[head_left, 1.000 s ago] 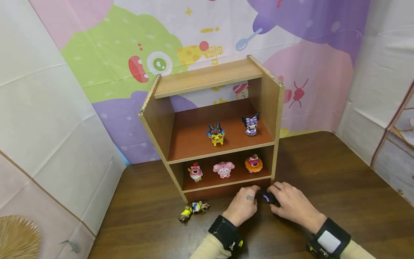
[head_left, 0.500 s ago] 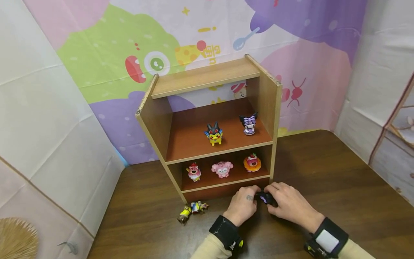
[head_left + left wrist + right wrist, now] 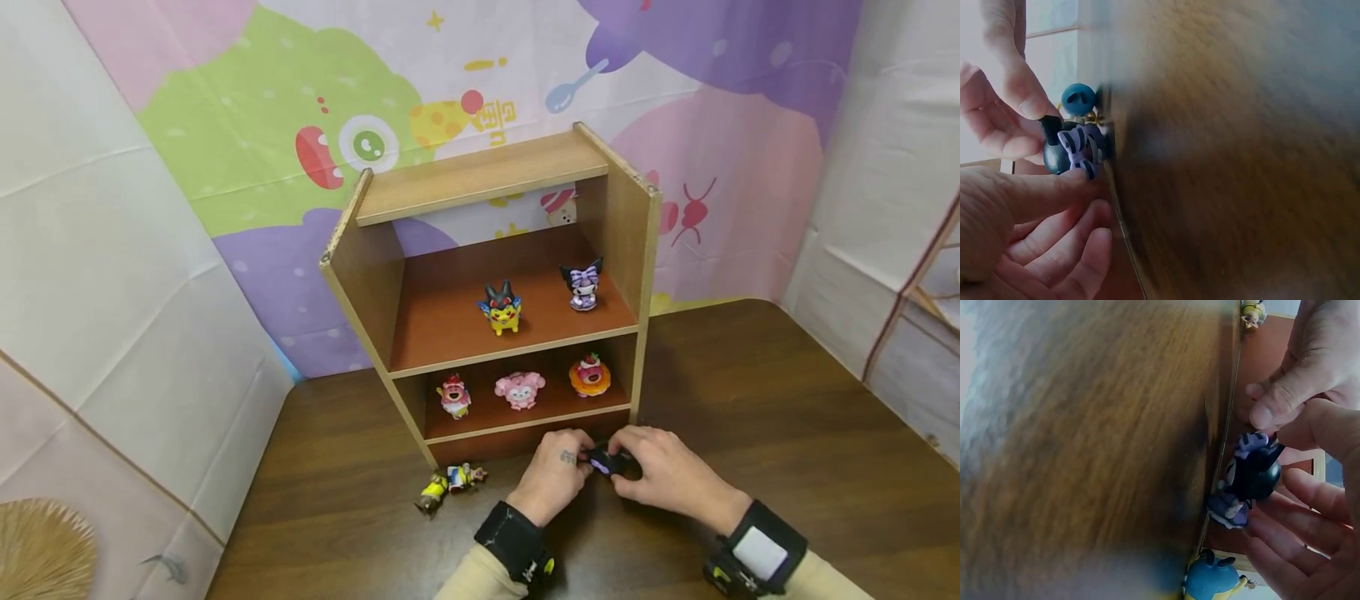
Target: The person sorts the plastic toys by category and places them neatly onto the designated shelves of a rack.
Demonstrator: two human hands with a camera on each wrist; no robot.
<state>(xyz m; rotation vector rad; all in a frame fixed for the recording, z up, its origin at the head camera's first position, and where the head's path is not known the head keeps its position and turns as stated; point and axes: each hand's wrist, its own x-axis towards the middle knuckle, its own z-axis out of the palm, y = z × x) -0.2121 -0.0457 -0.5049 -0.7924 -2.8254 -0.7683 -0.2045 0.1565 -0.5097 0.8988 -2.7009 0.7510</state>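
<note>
A small figurine (image 3: 602,459) with a black head and purple bow is between both hands, low in front of the shelf. My left hand (image 3: 553,473) pinches it at the bow, its thumb on the bow in the left wrist view. From the other side, my right hand (image 3: 670,472) grips it by the head and a black ear. In the right wrist view the figurine (image 3: 1254,478) lies sideways across the picture, its purple dress close to the table surface. A blue-and-yellow figurine (image 3: 1211,579) stands near the right fingers; the right hand hides it in the head view.
The wooden shelf (image 3: 517,350) stands behind the hands. Its upper level bears a yellow figurine (image 3: 501,312) and a black-eared one (image 3: 583,287). Below are two red-capped bears (image 3: 454,397) (image 3: 590,377) and a pink figurine (image 3: 520,390). Two yellow figurines (image 3: 432,493) (image 3: 465,477) lie at the left.
My right hand has brought the black-headed figurine a little to the left along the shelf's front. My left hand, apart from it earlier, now pinches it too.
</note>
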